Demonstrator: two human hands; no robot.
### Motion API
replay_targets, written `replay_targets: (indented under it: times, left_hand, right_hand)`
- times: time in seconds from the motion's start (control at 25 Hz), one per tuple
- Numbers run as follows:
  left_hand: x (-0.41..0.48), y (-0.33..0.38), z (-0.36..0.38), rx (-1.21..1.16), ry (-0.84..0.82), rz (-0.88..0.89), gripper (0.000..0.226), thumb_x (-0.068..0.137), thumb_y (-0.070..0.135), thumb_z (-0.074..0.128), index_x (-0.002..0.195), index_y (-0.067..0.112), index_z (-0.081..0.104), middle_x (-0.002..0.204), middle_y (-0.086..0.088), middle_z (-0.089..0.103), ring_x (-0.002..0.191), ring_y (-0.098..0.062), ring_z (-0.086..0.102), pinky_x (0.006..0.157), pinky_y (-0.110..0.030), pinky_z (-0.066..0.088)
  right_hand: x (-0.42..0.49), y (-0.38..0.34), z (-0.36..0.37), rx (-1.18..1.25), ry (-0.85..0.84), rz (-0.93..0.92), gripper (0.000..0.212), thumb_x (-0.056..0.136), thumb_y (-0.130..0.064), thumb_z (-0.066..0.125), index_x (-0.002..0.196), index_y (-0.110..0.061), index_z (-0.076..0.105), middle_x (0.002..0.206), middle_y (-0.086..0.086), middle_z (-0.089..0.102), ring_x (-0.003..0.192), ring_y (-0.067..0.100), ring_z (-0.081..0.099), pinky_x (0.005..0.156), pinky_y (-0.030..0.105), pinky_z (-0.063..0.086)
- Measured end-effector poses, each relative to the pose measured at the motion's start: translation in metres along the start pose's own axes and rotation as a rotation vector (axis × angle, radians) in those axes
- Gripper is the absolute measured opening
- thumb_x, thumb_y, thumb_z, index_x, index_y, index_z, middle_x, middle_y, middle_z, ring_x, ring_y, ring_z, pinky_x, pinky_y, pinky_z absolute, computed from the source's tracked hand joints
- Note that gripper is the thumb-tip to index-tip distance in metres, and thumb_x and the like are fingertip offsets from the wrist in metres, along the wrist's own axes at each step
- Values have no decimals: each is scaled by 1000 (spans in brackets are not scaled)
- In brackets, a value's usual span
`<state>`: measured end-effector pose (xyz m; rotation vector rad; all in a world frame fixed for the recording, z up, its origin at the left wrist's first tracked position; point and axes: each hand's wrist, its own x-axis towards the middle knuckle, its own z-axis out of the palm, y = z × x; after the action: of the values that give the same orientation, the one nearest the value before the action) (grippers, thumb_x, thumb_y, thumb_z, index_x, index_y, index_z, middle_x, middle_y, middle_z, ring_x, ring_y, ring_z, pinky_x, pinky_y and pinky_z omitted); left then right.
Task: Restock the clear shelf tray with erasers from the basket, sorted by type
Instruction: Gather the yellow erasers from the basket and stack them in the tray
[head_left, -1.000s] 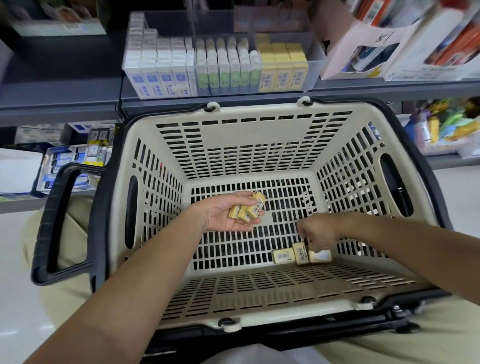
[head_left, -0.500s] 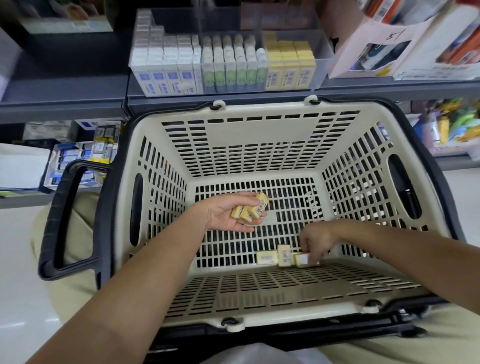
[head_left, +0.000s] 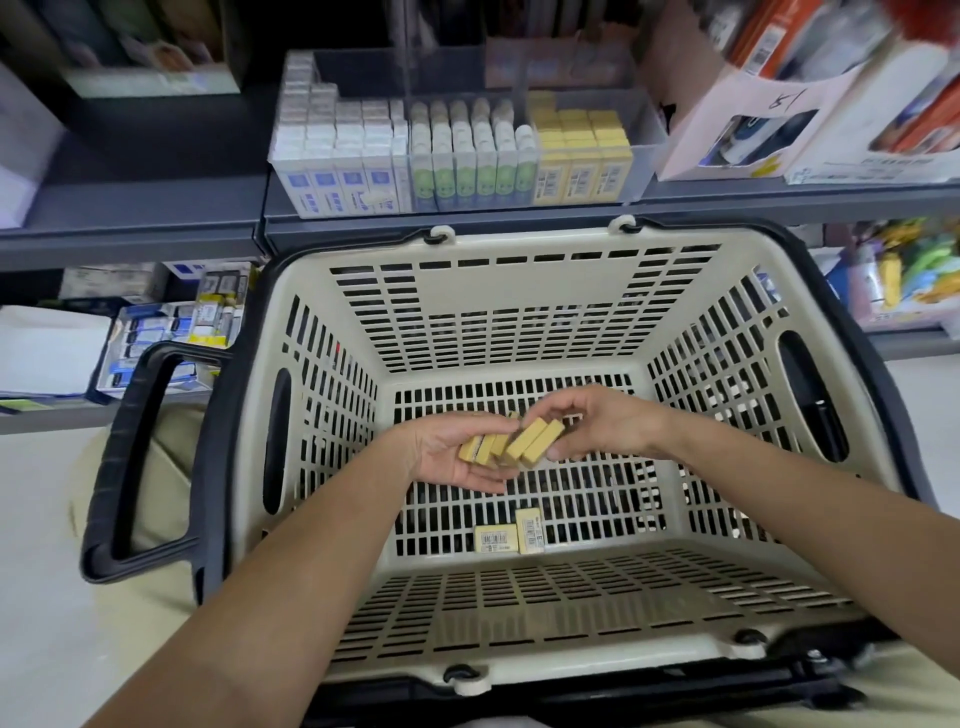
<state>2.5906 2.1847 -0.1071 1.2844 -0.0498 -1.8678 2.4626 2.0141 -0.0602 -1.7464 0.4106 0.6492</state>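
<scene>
Inside the cream basket (head_left: 524, 312), my left hand (head_left: 447, 454) lies palm up and holds several yellow erasers (head_left: 493, 447). My right hand (head_left: 597, 421) meets it from the right and pinches yellow erasers (head_left: 535, 441) over the left palm. Two more yellow erasers (head_left: 511, 538) lie on the basket floor near its front wall. The clear shelf tray (head_left: 647, 135) stands on the shelf behind the basket, with white and blue erasers (head_left: 337, 150) at left, green-labelled ones (head_left: 470, 150) in the middle and yellow ones (head_left: 579, 150) at right.
The basket's black handle (head_left: 135, 457) hangs down on the left side. A pink-fronted box (head_left: 748, 119) and other packages stand right of the tray. A lower shelf at left holds small boxed stock (head_left: 171, 327). Colourful packets (head_left: 904, 275) sit on the lower right shelf.
My right hand has lifted from the basket floor with yellow erasers and come up to my left hand. Three erasers lay on the floor before; two lie there now.
</scene>
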Motion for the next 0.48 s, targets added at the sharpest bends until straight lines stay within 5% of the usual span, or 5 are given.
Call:
replay_targets:
  times: [0.2, 0.48]
  left_hand:
    - [-3, 4, 4, -140, -87, 50, 28, 72, 24, 76, 96, 9, 72, 95, -14, 69, 82, -21, 69, 57, -24, 57]
    - [-15, 29, 16, -211, 90, 203, 39, 68, 10, 73, 105, 6, 61, 88, -15, 71, 74, -21, 70, 51, -24, 55]
  right_hand:
    - [-2, -5, -1, 132, 105, -39, 36, 76, 8, 67, 101, -14, 54, 107, 13, 60, 77, 18, 58, 75, 31, 51]
    - [-5, -11, -20, 221, 248, -146, 23, 78, 4, 67, 94, -13, 64, 83, -3, 68, 72, 10, 63, 68, 22, 53]
